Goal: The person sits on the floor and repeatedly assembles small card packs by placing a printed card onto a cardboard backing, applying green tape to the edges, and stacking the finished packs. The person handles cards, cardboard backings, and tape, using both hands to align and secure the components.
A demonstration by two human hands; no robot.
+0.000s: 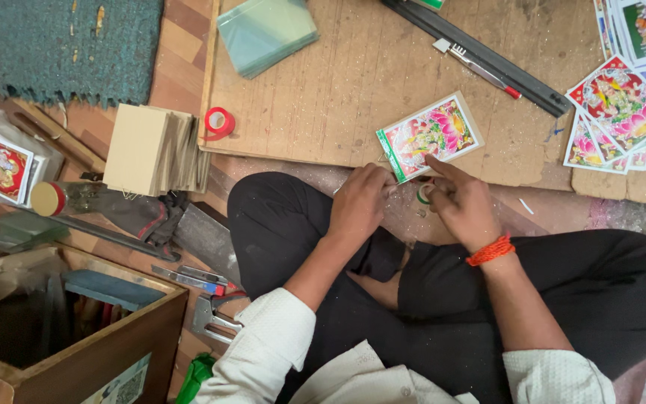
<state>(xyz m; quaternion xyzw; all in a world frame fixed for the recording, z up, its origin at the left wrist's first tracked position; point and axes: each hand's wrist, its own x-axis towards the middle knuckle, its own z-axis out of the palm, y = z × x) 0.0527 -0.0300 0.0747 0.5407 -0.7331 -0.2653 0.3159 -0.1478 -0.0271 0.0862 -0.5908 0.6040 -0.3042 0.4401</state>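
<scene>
A colourful picture card with a white and green border (429,135) lies at the near edge of a wooden board (353,82). My right hand (461,203), with an orange thread bracelet at the wrist, holds a small green-and-white tape roll (424,193) while its forefinger presses the card's lower edge. My left hand (359,202) is closed at the card's lower left corner, fingers pinched at what looks like the tape's end. I sit cross-legged in black trousers.
A red tape roll (220,121), a stack of clear sleeves (265,31), a long black ruler (480,54) and a cutter (476,67) lie on the board. More picture cards (622,105) are spread at right. A cardboard stack (151,150), a staple gun (211,318) and a wooden box (76,337) are at left.
</scene>
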